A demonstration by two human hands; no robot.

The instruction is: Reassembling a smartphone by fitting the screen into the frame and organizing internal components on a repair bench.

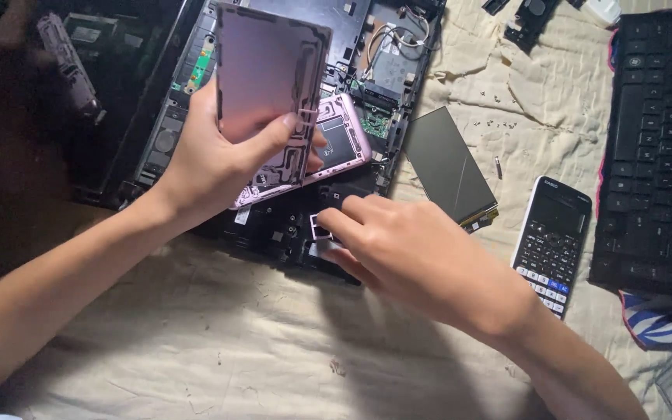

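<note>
Nearest to the person lies a wrinkled cream cloth (pixel 219 342) with bare room on it, soft and easy to bunch up. Just past that, the right hand (pixel 418 253) rests on the front edge of an opened black laptop shell (pixel 289 233), and its fingers (pixel 351 208) are bent down together onto a small silver tray piece (pixel 319 232). That piece looks tiny, light and easy to lose, so a soft pinch at its sides seems best. The left hand (pixel 211 159) holds up a thin pink back cover (pixel 270 85), with the thumb across its face and the other fingers clamped behind it. The cover looks light and thin and may bend or crack, so holding it by the edges seems safest. Under the cover, on the laptop shell, lies the pink phone body (pixel 344 140) with its insides showing. It looks easy to hurt, so the rim is the place to hold. To the right on the cloth lie a dark flat screen panel (pixel 449 163), a black calculator (pixel 551 243) and a black keyboard (pixel 655 148), set close together, so there is little room that way. Small screws (pixel 499 97) are scattered far back and could roll off.
</note>
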